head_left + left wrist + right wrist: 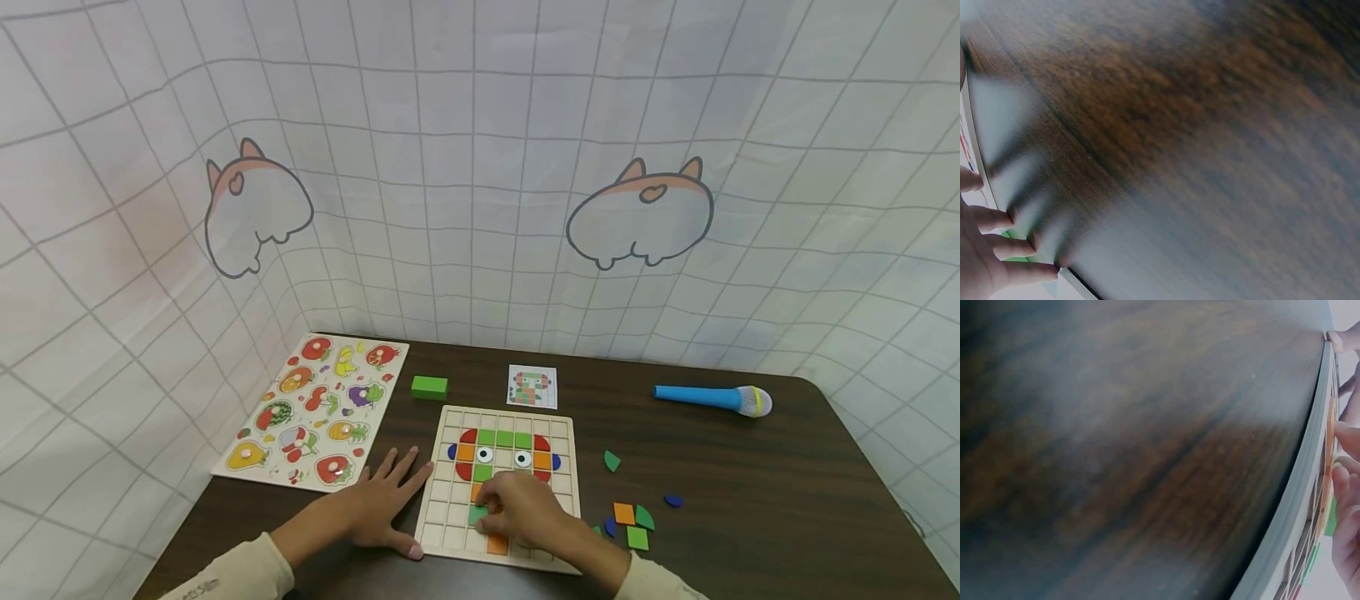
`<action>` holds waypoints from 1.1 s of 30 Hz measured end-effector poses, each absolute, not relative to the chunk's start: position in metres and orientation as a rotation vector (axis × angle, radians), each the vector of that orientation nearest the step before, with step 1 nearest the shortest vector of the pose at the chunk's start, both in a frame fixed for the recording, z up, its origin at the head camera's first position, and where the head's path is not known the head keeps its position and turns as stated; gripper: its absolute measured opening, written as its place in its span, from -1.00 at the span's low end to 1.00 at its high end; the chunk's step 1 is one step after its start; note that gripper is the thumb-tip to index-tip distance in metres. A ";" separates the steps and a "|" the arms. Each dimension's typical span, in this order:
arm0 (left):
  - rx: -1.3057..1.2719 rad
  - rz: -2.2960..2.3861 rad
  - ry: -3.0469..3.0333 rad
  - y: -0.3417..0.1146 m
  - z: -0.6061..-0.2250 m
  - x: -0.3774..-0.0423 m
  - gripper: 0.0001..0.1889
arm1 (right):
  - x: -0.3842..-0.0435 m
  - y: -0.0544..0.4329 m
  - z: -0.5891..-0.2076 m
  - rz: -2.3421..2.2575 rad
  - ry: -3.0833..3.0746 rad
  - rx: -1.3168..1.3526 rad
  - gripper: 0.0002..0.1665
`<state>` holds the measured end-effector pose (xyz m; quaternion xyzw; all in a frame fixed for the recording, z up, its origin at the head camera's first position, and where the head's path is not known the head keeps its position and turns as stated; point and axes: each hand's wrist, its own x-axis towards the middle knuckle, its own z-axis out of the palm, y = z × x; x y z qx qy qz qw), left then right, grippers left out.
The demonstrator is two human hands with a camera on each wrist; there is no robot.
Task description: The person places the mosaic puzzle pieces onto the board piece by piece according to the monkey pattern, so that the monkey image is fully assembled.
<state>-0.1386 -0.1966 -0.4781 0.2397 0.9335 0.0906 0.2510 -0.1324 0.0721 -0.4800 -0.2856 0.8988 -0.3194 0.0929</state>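
Observation:
A wooden grid board [446, 512] lies on the table, bearing a face-like pattern of red, orange, green and blue tiles with two round eyes. My right hand [522, 510] is over its lower middle, thumb and index finger pinching a green square tile [477, 516] at the board's surface. One orange tile [497, 544] sits in the grid below that hand. My left hand [378, 507] lies palm down with fingers spread, touching the board's left edge; the left wrist view shows its fingers [1016, 247] straight. Part of the pattern is hidden under the right hand.
Loose tiles, including an orange square [624, 513] and a green square [637, 538], lie right of the board. A pattern card [532, 387] and a green block [430, 387] are behind it. A fruit puzzle board [315, 408] lies left, a toy microphone [712, 399] back right.

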 end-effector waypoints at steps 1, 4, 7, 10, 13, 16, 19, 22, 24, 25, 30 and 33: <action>0.651 0.246 2.541 -0.197 -0.478 -0.139 0.22 | -0.133 0.072 -0.480 -0.945 2.669 -0.851 -0.78; 0.650 0.250 2.541 -0.196 -0.478 -0.139 0.22 | -0.133 0.073 -0.478 -0.927 2.674 -0.850 -0.80; 0.647 0.250 2.539 -0.196 -0.478 -0.139 0.22 | -0.134 0.077 -0.475 -0.904 2.668 -0.843 -0.82; 0.644 0.250 2.532 -0.195 -0.479 -0.139 0.21 | -0.137 0.088 -0.472 -0.899 2.632 -0.869 -0.81; 0.653 0.245 2.529 -0.194 -0.479 -0.139 0.21 | -0.139 0.108 -0.469 -0.922 2.563 -0.912 -0.80; 0.665 0.237 2.529 -0.193 -0.481 -0.139 0.22 | -0.137 0.136 -0.467 -0.961 2.491 -0.923 -0.77; 0.672 0.240 2.531 -0.194 -0.481 -0.139 0.22 | -0.132 0.166 -0.466 -0.997 2.451 -0.887 -0.75; 0.672 0.249 2.533 -0.195 -0.482 -0.140 0.22 | -0.123 0.196 -0.468 -1.032 2.444 -0.867 -0.74; 0.672 0.256 2.533 -0.195 -0.483 -0.140 0.22 | -0.116 0.214 -0.470 -1.050 2.437 -0.881 -0.74; 0.673 0.258 2.533 -0.196 -0.483 -0.140 0.22 | -0.113 0.222 -0.472 -1.056 2.430 -0.902 -0.74; 0.675 0.263 2.536 -0.198 -0.483 -0.141 0.23 | -0.096 0.251 -0.481 -1.076 2.326 -0.889 -0.72; 0.672 0.257 2.539 -0.198 -0.484 -0.141 0.23 | -0.095 0.266 -0.504 -1.083 2.279 -0.875 -0.74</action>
